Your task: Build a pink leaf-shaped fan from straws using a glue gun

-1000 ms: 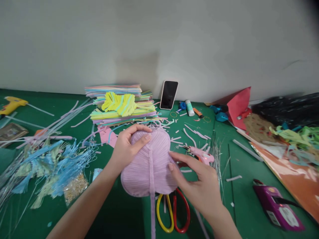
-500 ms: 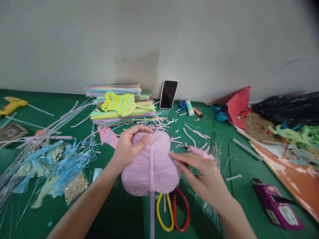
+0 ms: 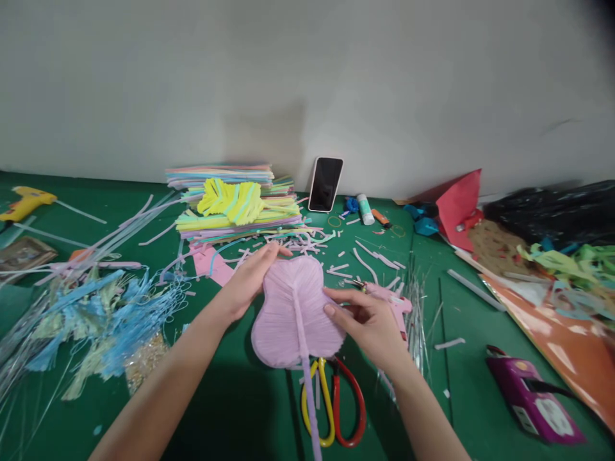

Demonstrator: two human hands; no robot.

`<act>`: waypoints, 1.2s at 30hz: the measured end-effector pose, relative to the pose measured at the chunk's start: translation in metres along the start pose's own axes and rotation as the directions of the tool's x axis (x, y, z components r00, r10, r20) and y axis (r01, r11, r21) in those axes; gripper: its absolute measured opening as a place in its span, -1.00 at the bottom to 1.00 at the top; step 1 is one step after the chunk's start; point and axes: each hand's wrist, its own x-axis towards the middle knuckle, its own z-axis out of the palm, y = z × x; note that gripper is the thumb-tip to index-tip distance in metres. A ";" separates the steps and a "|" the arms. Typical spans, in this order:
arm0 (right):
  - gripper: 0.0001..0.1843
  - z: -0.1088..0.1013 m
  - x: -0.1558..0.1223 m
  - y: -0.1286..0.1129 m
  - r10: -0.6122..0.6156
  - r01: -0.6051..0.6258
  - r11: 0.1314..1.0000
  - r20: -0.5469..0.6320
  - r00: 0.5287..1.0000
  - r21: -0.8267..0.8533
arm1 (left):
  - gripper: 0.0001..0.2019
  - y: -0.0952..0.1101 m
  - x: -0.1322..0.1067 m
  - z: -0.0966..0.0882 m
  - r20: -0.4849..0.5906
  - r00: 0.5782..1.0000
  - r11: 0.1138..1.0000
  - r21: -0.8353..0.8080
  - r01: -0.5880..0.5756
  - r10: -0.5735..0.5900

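The left hand [image 3: 250, 278] comes in from the near left, its fingers at the far left edge of the purple leaf [image 3: 276, 323] — whether it grips, I cannot tell. The leaf sits between both hands above the worktop [image 3: 473, 403], rounded tip facing far; its long axis, along the stem [image 3: 310, 400], runs far to near, slanting slightly right. The right hand [image 3: 372, 320] reaches from the near right — thumb and forefinger pinching the leaf's right edge.

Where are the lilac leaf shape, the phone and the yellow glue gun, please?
Lilac leaf shape [image 3: 286, 314], head view: its face, left of the stem.
Phone [image 3: 325, 184], head view: middle of the screen.
Yellow glue gun [image 3: 29, 200], head view: its body.
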 end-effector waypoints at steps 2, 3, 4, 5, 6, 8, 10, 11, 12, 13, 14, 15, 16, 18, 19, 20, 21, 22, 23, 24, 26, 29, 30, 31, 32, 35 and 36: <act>-0.71 0.000 0.001 0.008 0.040 -0.040 0.999 0.014 0.999 0.001 | -0.54 -0.006 0.005 -0.004 0.095 0.980 0.971 -0.147 0.190 -0.177; -0.70 0.000 0.000 0.011 0.054 -0.054 0.999 0.017 0.998 -0.003 | -0.50 -0.009 0.008 -0.006 0.140 0.963 0.947 -0.192 0.256 -0.232; -0.69 0.000 -0.002 0.014 0.061 -0.061 0.998 0.015 0.998 -0.005 | -0.48 -0.012 0.009 -0.008 0.176 0.948 0.929 -0.217 0.300 -0.265; -0.68 0.000 -0.005 0.016 0.064 -0.064 0.998 0.004 0.998 -0.006 | -0.47 -0.015 0.010 -0.010 0.203 0.938 0.916 -0.234 0.325 -0.281; -0.66 0.000 -0.008 0.017 0.063 -0.063 0.998 -0.016 0.998 -0.005 | -0.46 -0.017 0.010 -0.011 0.214 0.933 0.906 -0.253 0.338 -0.288; -0.65 0.002 -0.013 0.017 0.061 -0.061 0.998 -0.085 0.994 0.005 | -0.46 -0.022 0.005 -0.013 0.224 0.930 0.882 -0.311 0.353 -0.292; -0.67 0.006 -0.018 0.016 0.076 -0.073 0.997 -0.172 0.982 0.028 | -0.46 -0.026 -0.006 -0.015 0.233 0.926 0.854 -0.368 0.367 -0.298; -0.67 0.009 -0.020 0.015 0.089 -0.081 0.996 -0.210 0.974 0.048 | -0.46 -0.028 -0.013 -0.015 0.239 0.923 0.844 -0.382 0.376 -0.302; -0.67 0.011 -0.021 0.015 0.105 -0.090 0.993 -0.234 0.967 0.073 | -0.46 -0.030 -0.020 -0.016 0.245 0.920 0.840 -0.384 0.383 -0.307; -0.66 0.014 -0.022 0.016 0.122 -0.101 0.990 -0.245 0.962 0.099 | -0.48 -0.031 -0.027 -0.016 0.245 0.919 0.843 -0.377 0.383 -0.308; -0.65 0.017 -0.022 0.017 0.137 -0.109 0.986 -0.246 0.959 0.123 | -0.49 -0.032 -0.033 -0.018 0.236 0.923 0.854 -0.362 0.374 -0.304; -0.65 0.019 -0.023 0.018 0.150 -0.118 0.983 -0.239 0.959 0.143 | -0.50 -0.031 -0.037 -0.019 0.219 0.930 0.869 -0.344 0.356 -0.294; -0.64 0.021 -0.023 0.020 0.160 -0.127 0.979 -0.223 0.961 0.158 | -0.50 -0.031 -0.040 -0.021 0.192 0.941 0.888 -0.322 0.329 -0.279; -0.65 0.023 -0.025 0.023 0.166 -0.138 0.977 -0.172 0.971 0.161 | -0.48 -0.027 -0.041 -0.025 0.131 0.963 0.928 -0.262 0.264 -0.237; -0.66 0.024 -0.025 0.023 0.156 -0.135 0.979 -0.142 0.977 0.152 | -0.47 -0.024 -0.039 -0.028 0.101 0.972 0.949 -0.218 0.229 -0.211; -0.67 0.025 -0.027 0.023 0.140 -0.125 0.983 -0.113 0.984 0.136 | -0.47 -0.021 -0.036 -0.030 0.079 0.980 0.968 -0.159 0.193 -0.182; -0.68 0.025 -0.028 0.023 0.121 -0.110 0.987 -0.088 0.989 0.120 | -0.49 -0.018 -0.032 -0.032 0.064 0.987 0.985 -0.085 0.153 -0.148; -0.69 0.025 -0.029 0.022 0.100 -0.093 0.990 -0.069 0.993 0.107 | -0.51 -0.015 -0.028 -0.033 0.061 0.993 0.994 -0.005 0.107 -0.106; -0.70 0.026 -0.030 0.021 0.084 -0.078 0.992 -0.053 0.995 0.098 | -0.55 -0.013 -0.024 -0.033 0.065 0.996 0.996 0.071 0.055 -0.059; -0.70 0.027 -0.031 0.020 0.072 -0.068 0.993 -0.041 0.997 0.093 | -0.59 -0.011 -0.020 -0.032 0.072 0.997 0.990 0.140 0.002 -0.012; -0.69 0.029 -0.033 0.019 0.063 -0.061 0.995 -0.025 0.998 0.084 | -0.69 -0.010 -0.015 -0.029 0.096 0.993 0.963 0.253 -0.089 0.066; -0.68 0.034 -0.038 0.021 0.092 -0.090 0.992 -0.022 0.995 0.084 | -0.77 -0.010 -0.014 -0.023 0.110 0.986 0.910 0.382 -0.162 0.129; -0.67 0.035 -0.040 0.023 0.109 -0.106 0.990 -0.026 0.994 0.093 | -0.78 -0.011 -0.015 -0.021 0.107 0.984 0.893 0.414 -0.174 0.142; -0.66 0.037 -0.041 0.025 0.128 -0.125 0.987 -0.028 0.991 0.105 | -0.79 -0.011 -0.017 -0.019 0.101 0.983 0.878 0.444 -0.181 0.151; -0.66 0.038 -0.043 0.026 0.147 -0.143 0.983 -0.029 0.989 0.118 | -0.80 -0.011 -0.019 -0.018 0.093 0.984 0.863 0.473 -0.181 0.155; -0.64 0.040 -0.049 0.029 0.194 -0.191 0.970 -0.005 0.981 0.152 | -0.82 -0.013 -0.023 -0.017 0.087 0.988 0.836 0.526 -0.156 0.129; -0.64 0.041 -0.050 0.029 0.207 -0.206 0.965 0.008 0.978 0.161 | -0.82 -0.015 -0.023 -0.018 0.095 0.989 0.843 0.518 -0.143 0.109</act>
